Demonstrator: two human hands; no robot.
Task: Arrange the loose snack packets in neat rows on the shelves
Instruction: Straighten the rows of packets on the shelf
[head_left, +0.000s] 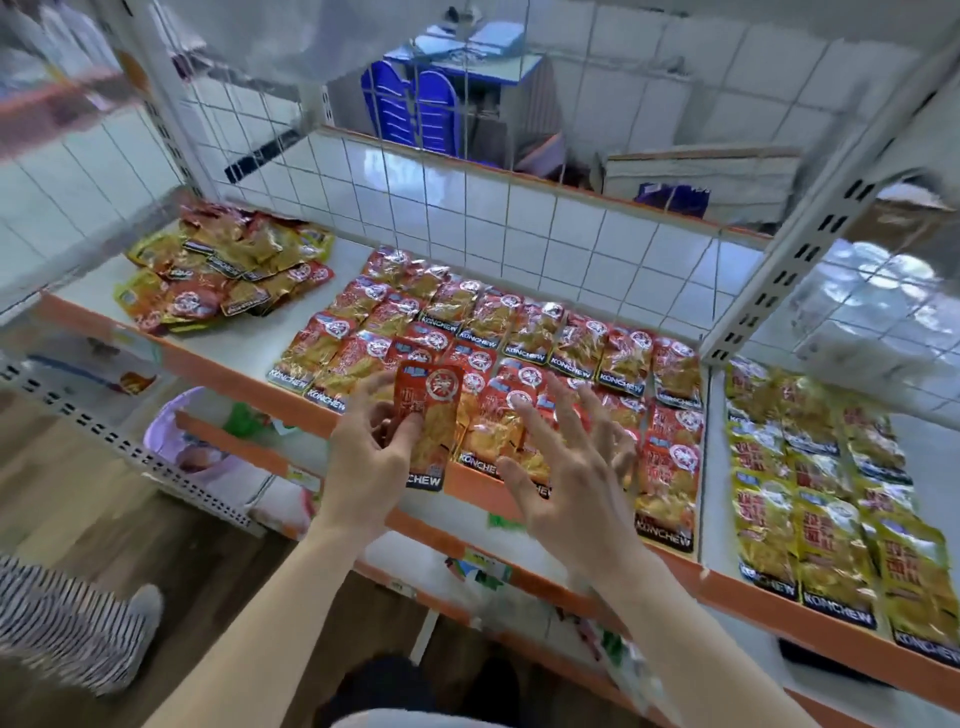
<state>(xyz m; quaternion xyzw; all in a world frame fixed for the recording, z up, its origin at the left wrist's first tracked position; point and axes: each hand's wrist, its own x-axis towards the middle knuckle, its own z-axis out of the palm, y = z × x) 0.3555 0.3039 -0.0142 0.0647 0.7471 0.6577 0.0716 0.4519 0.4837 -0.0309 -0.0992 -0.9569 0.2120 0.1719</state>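
My left hand (369, 457) is shut on a red snack packet (430, 410), held upright at the front edge of the shelf (291, 322). Beside it my right hand (566, 467) hovers with fingers spread over the front red packets. Rows of red packets (524, 327) cover the middle of the shelf. A loose pile of red and yellow packets (223, 265) lies at the back left. Yellow packets in rows (821, 478) fill the shelf section on the right.
A white wire grid (467, 171) backs the shelf, and a slotted metal upright (810, 249) divides the sections. Lower shelves (467, 561) hold other goods. A pink basket (176, 431) sits below left. A person's striped sleeve (67, 623) is at the lower left.
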